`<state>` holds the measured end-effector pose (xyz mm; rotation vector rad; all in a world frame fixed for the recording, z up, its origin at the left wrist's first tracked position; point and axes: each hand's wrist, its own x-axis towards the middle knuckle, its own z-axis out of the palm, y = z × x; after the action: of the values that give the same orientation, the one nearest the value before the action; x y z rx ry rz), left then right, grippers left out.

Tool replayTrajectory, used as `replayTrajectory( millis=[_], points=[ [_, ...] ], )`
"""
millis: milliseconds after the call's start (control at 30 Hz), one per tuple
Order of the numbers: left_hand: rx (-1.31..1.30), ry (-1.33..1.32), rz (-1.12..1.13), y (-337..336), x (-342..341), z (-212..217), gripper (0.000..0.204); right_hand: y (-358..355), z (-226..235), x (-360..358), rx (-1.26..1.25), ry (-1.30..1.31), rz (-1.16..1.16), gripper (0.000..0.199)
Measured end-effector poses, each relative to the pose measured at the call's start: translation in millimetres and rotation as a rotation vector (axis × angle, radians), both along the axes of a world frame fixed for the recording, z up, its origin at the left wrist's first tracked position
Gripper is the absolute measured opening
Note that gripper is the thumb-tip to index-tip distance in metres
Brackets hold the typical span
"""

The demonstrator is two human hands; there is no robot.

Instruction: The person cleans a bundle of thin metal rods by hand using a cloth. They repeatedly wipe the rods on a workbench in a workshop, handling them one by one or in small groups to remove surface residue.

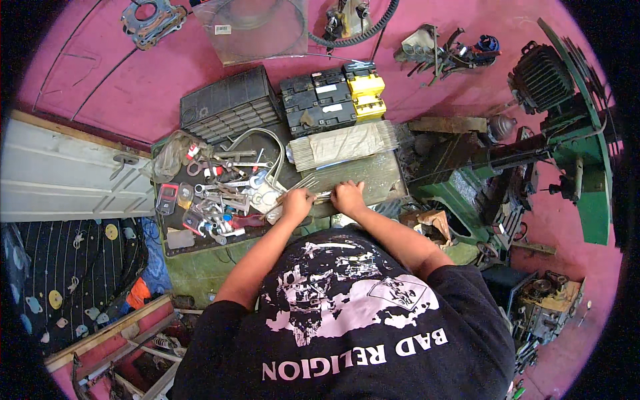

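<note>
On cluttered bench (200, 260), both hands grip thin grey metal rods (313, 195)

We saw a small sheaf of thin grey metal rods (308, 187) lying across the front of the workbench, gripped at one end where the left hand (297, 202) and right hand (349, 197) met. The free ends fanned apart toward the left and pointed slightly away from us, over a clutter of spanners (227, 193). Just behind lay a larger bundle of rods (347, 143), flat and packed side by side, wrapped round the middle in a pale paper sleeve, its bare ends showing at both sides.
</note>
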<state>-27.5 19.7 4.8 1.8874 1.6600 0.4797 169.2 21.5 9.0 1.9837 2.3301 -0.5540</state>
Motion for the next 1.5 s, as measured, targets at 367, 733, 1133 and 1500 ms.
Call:
replayTrajectory(
  millis=[367, 733, 1133, 1500],
  points=[
    [0.142, 0.207, 0.242, -37, -44, 11, 0.026, 18, 4, -31, 0.107, -0.055, 0.17, 0.024],
    [0.178, 0.336, 0.147, -55, -109, 7, 0.01, 40, 6, -62, 0.185, -0.193, 0.45, 0.029],
    [0.191, -0.124, 0.25, -36, -135, 45, 0.017, 61, 67, -76, 0.356, 0.138, 0.673, 0.017],
    [0.067, -0.282, 0.537, -48, -174, 106, 0.017, 183, 45, -62, 0.496, -0.148, 0.127, 0.032]
  ],
)
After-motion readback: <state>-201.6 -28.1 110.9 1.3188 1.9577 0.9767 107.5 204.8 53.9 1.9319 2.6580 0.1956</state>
